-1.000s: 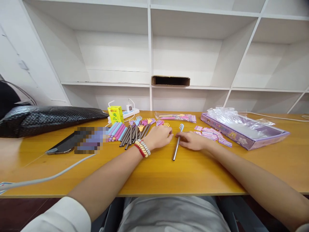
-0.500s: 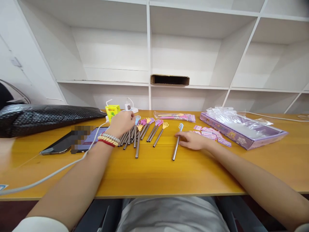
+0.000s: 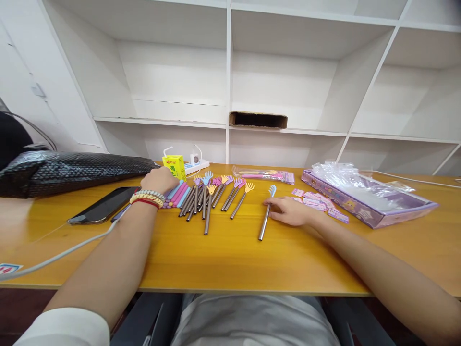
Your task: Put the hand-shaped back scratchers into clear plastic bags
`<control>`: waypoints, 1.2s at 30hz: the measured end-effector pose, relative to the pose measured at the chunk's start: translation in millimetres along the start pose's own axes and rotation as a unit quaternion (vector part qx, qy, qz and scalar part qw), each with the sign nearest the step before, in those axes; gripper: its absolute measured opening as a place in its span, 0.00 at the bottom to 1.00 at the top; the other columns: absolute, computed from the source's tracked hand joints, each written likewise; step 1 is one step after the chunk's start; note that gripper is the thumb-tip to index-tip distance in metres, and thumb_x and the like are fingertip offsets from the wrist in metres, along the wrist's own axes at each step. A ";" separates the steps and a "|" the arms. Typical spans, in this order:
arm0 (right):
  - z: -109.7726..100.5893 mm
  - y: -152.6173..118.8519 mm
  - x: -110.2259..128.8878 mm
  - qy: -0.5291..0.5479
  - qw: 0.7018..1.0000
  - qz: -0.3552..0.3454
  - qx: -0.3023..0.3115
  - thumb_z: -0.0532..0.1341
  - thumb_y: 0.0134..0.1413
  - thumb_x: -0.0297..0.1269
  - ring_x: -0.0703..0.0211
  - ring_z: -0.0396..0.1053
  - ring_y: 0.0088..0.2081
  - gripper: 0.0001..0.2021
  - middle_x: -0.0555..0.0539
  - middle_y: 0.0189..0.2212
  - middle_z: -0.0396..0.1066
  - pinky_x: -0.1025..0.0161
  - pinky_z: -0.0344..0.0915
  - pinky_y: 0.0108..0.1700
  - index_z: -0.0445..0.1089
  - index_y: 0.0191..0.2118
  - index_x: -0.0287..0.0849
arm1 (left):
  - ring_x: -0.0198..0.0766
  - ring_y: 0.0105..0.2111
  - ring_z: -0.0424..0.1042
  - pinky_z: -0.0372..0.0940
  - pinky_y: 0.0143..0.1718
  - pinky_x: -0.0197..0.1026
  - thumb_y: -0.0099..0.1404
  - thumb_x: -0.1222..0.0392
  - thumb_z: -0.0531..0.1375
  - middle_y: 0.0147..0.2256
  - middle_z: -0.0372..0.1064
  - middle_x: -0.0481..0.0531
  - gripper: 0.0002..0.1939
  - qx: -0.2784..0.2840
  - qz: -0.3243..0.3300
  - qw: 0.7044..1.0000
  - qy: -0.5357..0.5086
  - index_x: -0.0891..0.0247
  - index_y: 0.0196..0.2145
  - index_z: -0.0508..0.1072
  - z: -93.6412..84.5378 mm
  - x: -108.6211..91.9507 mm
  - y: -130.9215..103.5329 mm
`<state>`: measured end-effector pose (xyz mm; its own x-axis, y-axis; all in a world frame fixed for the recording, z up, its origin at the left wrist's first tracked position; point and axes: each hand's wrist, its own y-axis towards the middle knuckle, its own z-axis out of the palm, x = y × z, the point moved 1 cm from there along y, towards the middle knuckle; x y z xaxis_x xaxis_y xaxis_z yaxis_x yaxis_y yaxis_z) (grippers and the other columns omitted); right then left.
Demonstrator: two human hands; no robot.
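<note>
My right hand [image 3: 288,210] rests on the table, its fingers closed on a metal rod with a blue hand-shaped head [image 3: 265,218]. My left hand [image 3: 159,180], wearing bracelets, is over the left end of a stack of pink, blue and purple handles [image 3: 178,194]; its fingers are hidden behind the back of the hand. Between the hands lie several metal rods with coloured hand-shaped heads [image 3: 207,211], fanned out in a group. A yellow-headed one [image 3: 242,202] lies at the right of this group.
A yellow drink carton [image 3: 174,166] and power strip [image 3: 197,166] stand behind. Black wrapped package [image 3: 72,170] and phone [image 3: 103,205] lie left. Right are pink cards [image 3: 317,202] and a purple box [image 3: 378,216] with clear bags. A packaged item [image 3: 264,175] lies at the back.
My left hand has moved left from the rod heads to the coloured handles, which now show. My right hand still holds the blue-headed rod in about the same place.
</note>
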<state>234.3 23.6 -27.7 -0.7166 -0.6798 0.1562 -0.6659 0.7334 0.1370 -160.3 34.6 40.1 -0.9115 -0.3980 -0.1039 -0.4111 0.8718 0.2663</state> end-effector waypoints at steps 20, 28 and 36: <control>-2.5 -1.4 3.8 0.007 1.000 -0.011 -0.010 0.53 0.55 0.41 0.54 0.68 0.46 0.21 0.45 0.47 0.69 0.60 0.61 0.47 0.60 0.54 0.46 | 0.53 0.41 0.67 0.62 0.39 0.46 0.55 0.50 0.50 0.39 0.70 0.64 0.22 -0.035 0.130 0.990 0.031 0.64 0.38 0.75 32.2 -2.0 15.4; -2.7 -1.5 3.7 0.006 1.000 -0.008 -0.008 0.52 0.55 0.42 0.53 0.68 0.45 0.20 0.45 0.47 0.69 0.60 0.61 0.47 0.60 0.54 0.45 | 0.52 0.39 0.68 0.62 0.36 0.45 0.53 0.54 0.50 0.39 0.70 0.65 0.20 -0.056 0.113 0.992 0.028 0.66 0.38 0.75 32.8 -3.7 12.2; -1.8 -0.4 3.2 0.011 1.000 -0.011 -0.008 0.52 0.55 0.41 0.54 0.68 0.46 0.20 0.45 0.46 0.69 0.60 0.61 0.47 0.60 0.54 0.45 | 0.52 0.39 0.68 0.62 0.36 0.45 0.53 0.53 0.51 0.38 0.71 0.64 0.20 -0.065 0.110 0.991 0.031 0.64 0.37 0.75 32.5 -4.5 9.2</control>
<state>232.7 21.1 -25.6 -0.6973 -0.6952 0.1742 -0.6775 0.7187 0.1564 -160.6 53.7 11.9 -0.9747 -0.2218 0.0286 -0.1926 0.8975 0.3968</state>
